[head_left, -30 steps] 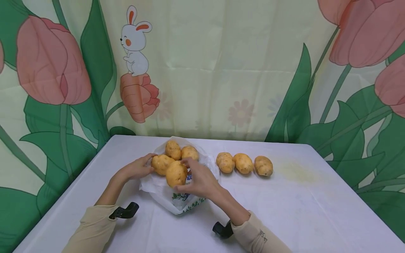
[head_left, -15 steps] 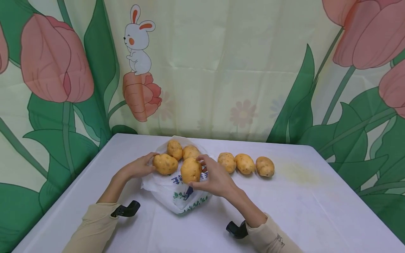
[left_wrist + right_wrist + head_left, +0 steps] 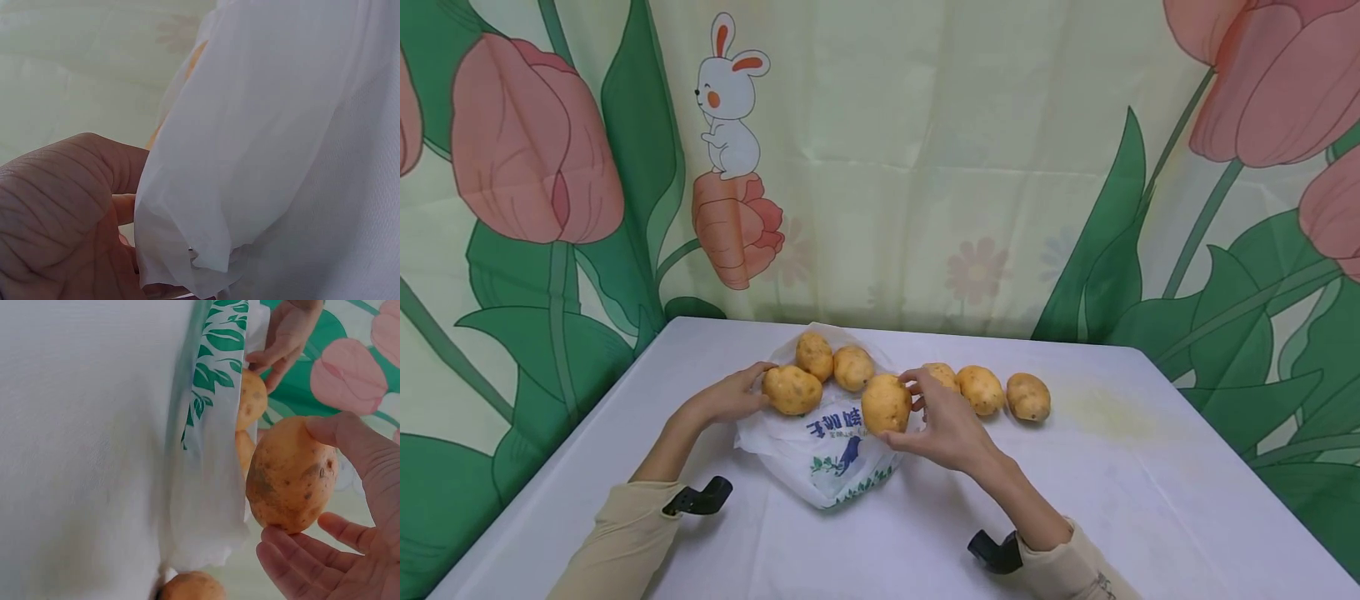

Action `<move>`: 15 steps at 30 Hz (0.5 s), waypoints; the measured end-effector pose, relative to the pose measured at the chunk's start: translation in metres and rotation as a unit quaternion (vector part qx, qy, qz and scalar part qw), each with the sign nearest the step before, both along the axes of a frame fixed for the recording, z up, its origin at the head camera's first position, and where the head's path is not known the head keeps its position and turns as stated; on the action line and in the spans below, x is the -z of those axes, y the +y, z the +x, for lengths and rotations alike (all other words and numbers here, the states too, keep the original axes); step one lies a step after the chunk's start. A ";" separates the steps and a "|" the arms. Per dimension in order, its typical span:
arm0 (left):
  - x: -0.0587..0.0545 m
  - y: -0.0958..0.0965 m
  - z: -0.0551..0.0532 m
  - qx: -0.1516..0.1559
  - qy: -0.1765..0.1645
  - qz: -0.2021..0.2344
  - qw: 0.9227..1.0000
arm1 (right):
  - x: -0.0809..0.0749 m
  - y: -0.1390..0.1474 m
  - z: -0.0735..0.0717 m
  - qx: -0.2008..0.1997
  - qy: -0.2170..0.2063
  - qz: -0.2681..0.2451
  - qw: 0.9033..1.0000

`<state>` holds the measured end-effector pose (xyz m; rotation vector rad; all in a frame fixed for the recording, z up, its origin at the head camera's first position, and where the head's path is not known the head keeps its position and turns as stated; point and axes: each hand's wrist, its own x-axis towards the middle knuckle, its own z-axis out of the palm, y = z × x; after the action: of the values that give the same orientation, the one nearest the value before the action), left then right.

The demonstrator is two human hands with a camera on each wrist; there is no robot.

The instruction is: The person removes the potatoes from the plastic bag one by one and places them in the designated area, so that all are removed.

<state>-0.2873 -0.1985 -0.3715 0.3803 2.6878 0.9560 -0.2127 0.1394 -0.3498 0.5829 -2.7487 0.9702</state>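
My right hand [image 3: 951, 427] grips a potato [image 3: 885, 404] between thumb and fingertips, over the right side of a white plastic bag [image 3: 827, 487]. The right wrist view shows this potato with dark marks on its skin. Printed with green leaves and a dark bird, the bag lies with three potatoes on it: one at the left [image 3: 792, 390], two behind [image 3: 814, 355]. Beside the left potato, my left hand [image 3: 728, 397] holds the bag's edge. White plastic [image 3: 231, 144] hides part of its fingers in the left wrist view.
A row of three potatoes lies right of the bag: a partly hidden potato [image 3: 943, 375], a middle potato [image 3: 981, 390] and an end potato [image 3: 1028, 396]. They rest on a table with a white cloth [image 3: 1150, 483]. A tulip-patterned curtain [image 3: 880, 167] hangs behind the table.
My right hand has carried its potato rightward, away from the left potato, uncovering more of the bag's print. My left hand stays at the bag's left side.
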 end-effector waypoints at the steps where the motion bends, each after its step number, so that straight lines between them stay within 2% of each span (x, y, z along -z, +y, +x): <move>1: 0.000 0.000 0.000 -0.001 0.001 0.000 1.000 | 0.000 0.002 0.001 0.002 -0.001 0.000 1.000; 7: 0.002 0.000 -0.003 0.001 0.006 -0.001 1.000 | 0.001 0.013 0.003 0.011 0.002 -0.003 1.000; 15: 0.004 0.000 -0.003 0.001 0.006 -0.002 1.000 | 0.002 0.027 0.007 -0.003 0.014 -0.009 1.000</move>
<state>-0.2908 -0.1984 -0.3752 0.3886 2.6996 0.9506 -0.2061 0.1666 -0.3520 0.5967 -2.7130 0.9786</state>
